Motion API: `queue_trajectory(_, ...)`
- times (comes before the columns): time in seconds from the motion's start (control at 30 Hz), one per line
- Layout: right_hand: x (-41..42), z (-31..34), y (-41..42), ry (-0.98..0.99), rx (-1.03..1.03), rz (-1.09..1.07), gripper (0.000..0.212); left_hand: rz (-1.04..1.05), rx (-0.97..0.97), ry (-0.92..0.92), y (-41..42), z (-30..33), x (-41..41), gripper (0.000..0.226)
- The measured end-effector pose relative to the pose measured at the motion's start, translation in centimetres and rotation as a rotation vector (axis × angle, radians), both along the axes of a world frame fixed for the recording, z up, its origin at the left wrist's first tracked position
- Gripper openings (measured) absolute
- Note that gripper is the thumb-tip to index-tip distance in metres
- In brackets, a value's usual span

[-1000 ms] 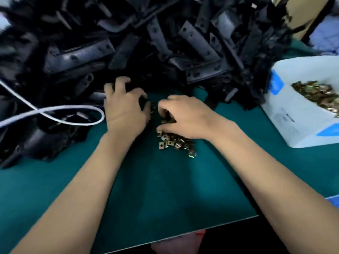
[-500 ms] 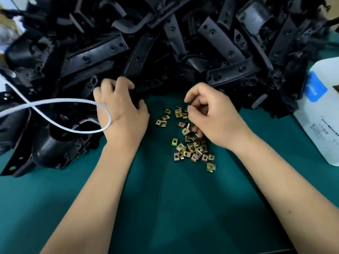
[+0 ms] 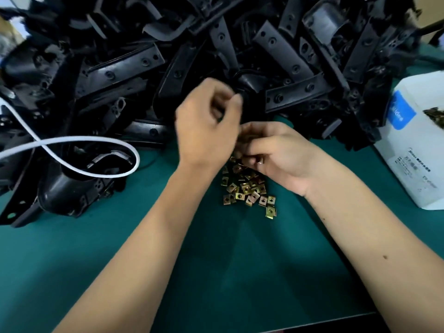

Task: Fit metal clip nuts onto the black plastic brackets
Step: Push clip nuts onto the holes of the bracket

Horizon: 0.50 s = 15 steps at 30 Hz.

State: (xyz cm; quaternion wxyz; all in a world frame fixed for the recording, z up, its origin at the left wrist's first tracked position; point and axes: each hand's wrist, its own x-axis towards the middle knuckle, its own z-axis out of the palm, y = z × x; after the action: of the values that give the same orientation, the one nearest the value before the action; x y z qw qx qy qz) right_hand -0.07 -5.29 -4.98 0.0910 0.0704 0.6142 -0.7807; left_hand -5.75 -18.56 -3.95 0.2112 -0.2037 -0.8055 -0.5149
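1. Head view: left hand (image 3: 206, 126) has left the bracket pile (image 3: 216, 56) at 12 o'clock; fingers curled, contents unclear.
2. Right hand (image 3: 276, 155) now pinches a clip nut above the loose clip nuts (image 3: 247, 188); fitting likely next.

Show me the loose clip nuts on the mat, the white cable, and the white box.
clip nuts (image 3: 247, 188), head view, middle of the loose heap
white cable (image 3: 96, 140), head view, top of its loop
white box (image 3: 408, 150), head view, its front wall

Clip nuts (image 3: 248, 188) on mat (image 3: 240, 272), brackets (image 3: 216, 56) behind, box (image 3: 413, 150) right.
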Motion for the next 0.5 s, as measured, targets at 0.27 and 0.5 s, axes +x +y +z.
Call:
queue_trajectory(0.27,0.3,-0.4,-0.2,0.056,-0.044,-0.095,0.015,-0.199,-0.441,-0.144,7.3,3.4,-2.8,0.011)
queue_trajectory(0.5,-0.2,-0.8,0.0,0.048,0.101,-0.178,0.037,-0.387,0.356,-0.467,1.2,1.8,-3.0,0.021)
